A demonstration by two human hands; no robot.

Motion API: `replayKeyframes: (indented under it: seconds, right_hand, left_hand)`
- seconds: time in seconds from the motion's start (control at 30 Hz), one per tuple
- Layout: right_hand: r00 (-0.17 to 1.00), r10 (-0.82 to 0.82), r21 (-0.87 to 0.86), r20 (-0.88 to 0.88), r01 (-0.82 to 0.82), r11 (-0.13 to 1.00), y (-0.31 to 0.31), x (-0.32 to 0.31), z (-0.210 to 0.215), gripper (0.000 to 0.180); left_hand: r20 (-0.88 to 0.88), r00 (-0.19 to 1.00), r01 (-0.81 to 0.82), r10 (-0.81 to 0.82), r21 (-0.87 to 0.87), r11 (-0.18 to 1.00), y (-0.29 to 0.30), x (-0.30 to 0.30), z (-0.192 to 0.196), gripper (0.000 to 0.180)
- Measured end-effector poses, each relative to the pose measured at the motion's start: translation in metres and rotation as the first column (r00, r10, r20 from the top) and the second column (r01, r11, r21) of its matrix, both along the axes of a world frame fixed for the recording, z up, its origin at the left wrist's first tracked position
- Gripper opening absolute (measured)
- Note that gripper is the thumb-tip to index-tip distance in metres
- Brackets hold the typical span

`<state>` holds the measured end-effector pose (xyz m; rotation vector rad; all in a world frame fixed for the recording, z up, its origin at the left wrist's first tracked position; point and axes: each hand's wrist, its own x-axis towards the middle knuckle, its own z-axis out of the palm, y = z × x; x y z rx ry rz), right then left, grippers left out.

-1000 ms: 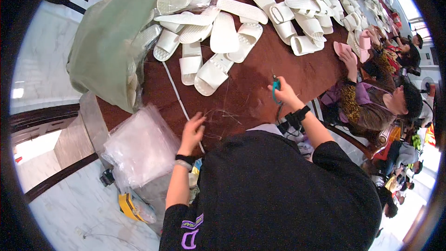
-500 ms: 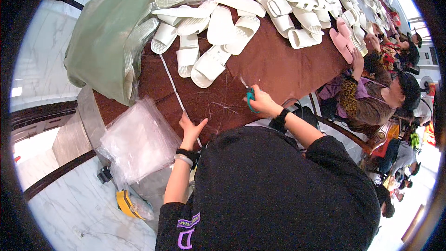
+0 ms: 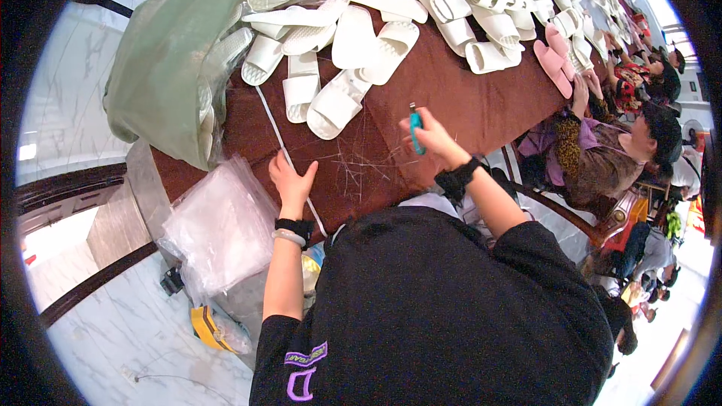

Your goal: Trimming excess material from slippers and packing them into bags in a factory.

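Note:
My right hand is closed around small teal-handled scissors, held above the brown tablecloth with the tip pointing away from me. My left hand rests on the cloth with thumb and fingers apart. Its fingertips touch or lie beside a thin white strip that runs from the slippers towards my body. Loose pale threads are scattered on the cloth between my hands. Beyond them lies a pile of white slippers, the nearest one past the threads.
A big greenish plastic bag of white slippers slumps at the far left. Clear plastic bags are stacked at the table's left corner. Pink slippers lie before a seated person at right. More white slippers cover the far side.
My right hand has lifted the scissors slightly up and to the right, turning them more upright. My left hand has slid a little farther away along the white strip.

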<state>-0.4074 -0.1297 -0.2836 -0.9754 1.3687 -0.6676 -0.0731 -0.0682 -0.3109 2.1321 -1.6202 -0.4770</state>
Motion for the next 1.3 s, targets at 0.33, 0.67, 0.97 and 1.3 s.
replayKeyframes:
  seconds: [0.33, 0.67, 0.97, 1.3]
  right_hand:
    - [0.815, 0.060, 0.143, -0.576, 0.029, 0.989, 0.028, -0.118, -0.002, 0.047]
    - [0.990, -0.012, 0.290, 0.143, -0.030, 0.957, 0.061, -0.060, -0.086, 0.047]
    - [0.959, -0.007, 0.242, 0.284, -0.064, 0.968, 0.047, -0.028, -0.087, 0.060]
    - [0.990, 0.069, 0.051, 0.121, -0.076, 0.996, 0.055, -0.101, -0.064, 0.051]
  left_hand:
    - [-0.057, 0.982, 0.189, -0.180, 0.291, 0.938, -0.002, -0.066, -0.037, 0.107]
    - [-0.132, 0.974, 0.228, -0.187, 0.495, 0.839, -0.018, -0.159, 0.001, 0.119]
    - [0.060, 0.994, 0.052, -0.089, 0.460, 0.886, -0.034, -0.190, -0.014, 0.117]
    - [0.046, 0.970, 0.214, -0.239, 0.312, 0.926, -0.049, -0.201, -0.018, 0.080]
